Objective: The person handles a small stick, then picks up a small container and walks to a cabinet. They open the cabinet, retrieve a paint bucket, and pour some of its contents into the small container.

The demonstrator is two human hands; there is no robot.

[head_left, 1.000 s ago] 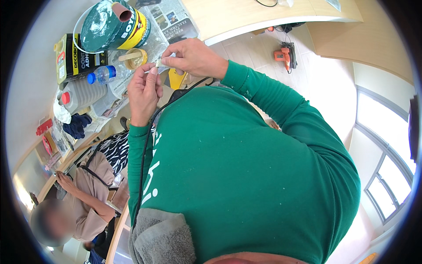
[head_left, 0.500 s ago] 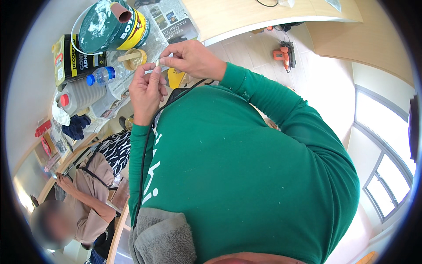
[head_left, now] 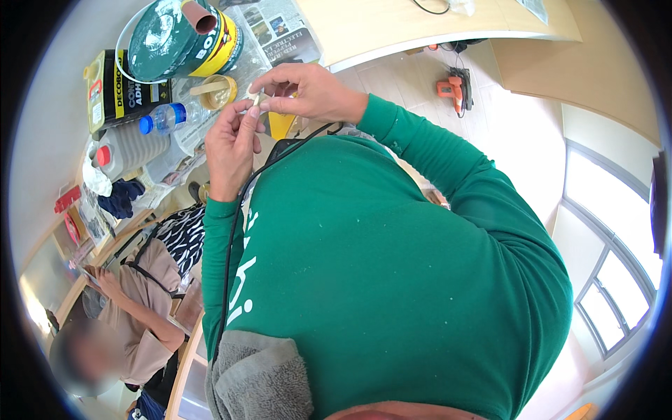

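My left hand [head_left: 234, 143] pinches a small, slim off-white piece [head_left: 257, 100] between thumb and fingertips; its exact kind is too small to make out. From the right, my right hand [head_left: 308, 92] holds the piece's upper end, thumb and forefinger curled around it. Just left of the fingers sits an open tub [head_left: 225, 98] of pale paste, a flat wooden stick [head_left: 206, 88] lying across its rim. Below my right hand, a yellow object [head_left: 282, 126] is partly covered by my fingers.
Left stand a green paint bucket [head_left: 164, 52] topped by a brown tube [head_left: 199, 17], a black-and-yellow can [head_left: 112, 98], a water bottle [head_left: 165, 119] and a jug [head_left: 136, 150]. An orange power tool [head_left: 451, 89] lies on the floor. A person [head_left: 143, 294] works lower left.
My right forefinger has lifted and curled over the piece, and my right hand has shifted slightly right. My left hand stays nearly in place. The other person's hand has moved slightly.
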